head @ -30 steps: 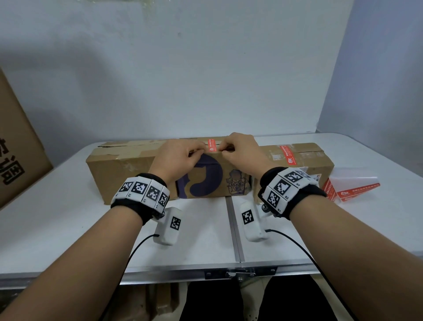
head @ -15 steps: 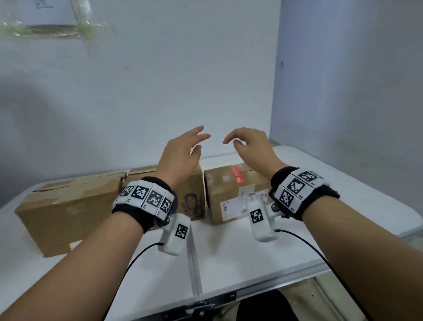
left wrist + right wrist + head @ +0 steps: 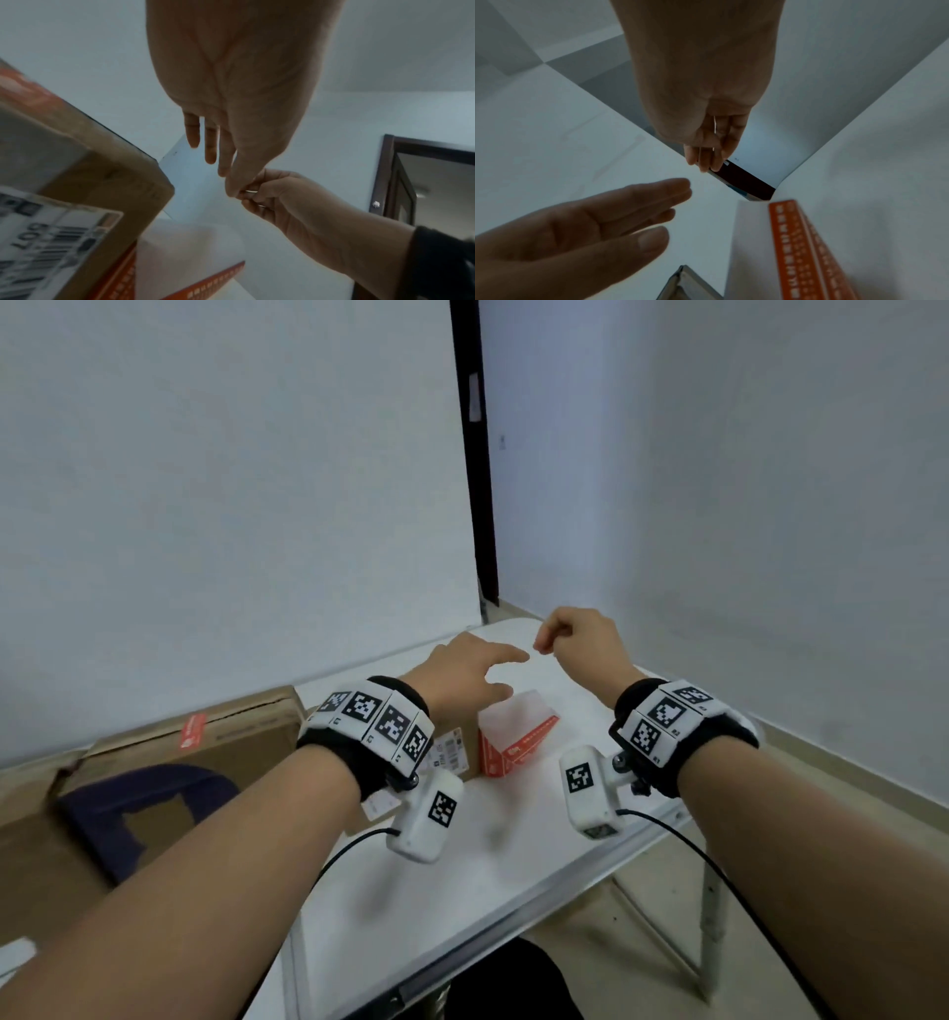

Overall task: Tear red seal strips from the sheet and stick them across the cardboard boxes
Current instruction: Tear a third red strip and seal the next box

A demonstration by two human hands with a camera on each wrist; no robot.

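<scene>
My left hand (image 3: pixel 477 670) hovers with straight fingers just above the white sheet (image 3: pixel 518 726), which carries red seal strips (image 3: pixel 531 737) along its near edge. My right hand (image 3: pixel 570 636) floats to the right of it, fingers curled, its tips close to the left fingertips. The left wrist view shows the right hand (image 3: pixel 267 194) curled, with a thin pale glint among its fingers that I cannot identify. Left of the sheet stand a small labelled cardboard box (image 3: pixel 452 752) and a long box (image 3: pixel 154 793) with a red strip (image 3: pixel 192 730) stuck across its top.
The boxes and sheet rest on a white folding table (image 3: pixel 513 865); its right edge (image 3: pixel 667 819) runs close under my right wrist. Walls meet behind at a dark door frame (image 3: pixel 477 454). Beyond the table's corner lies bare floor (image 3: pixel 821 839).
Both hands left the strip on the long box, rose and moved right over the sheet. The view swung right. The right hand's fingers have curled in.
</scene>
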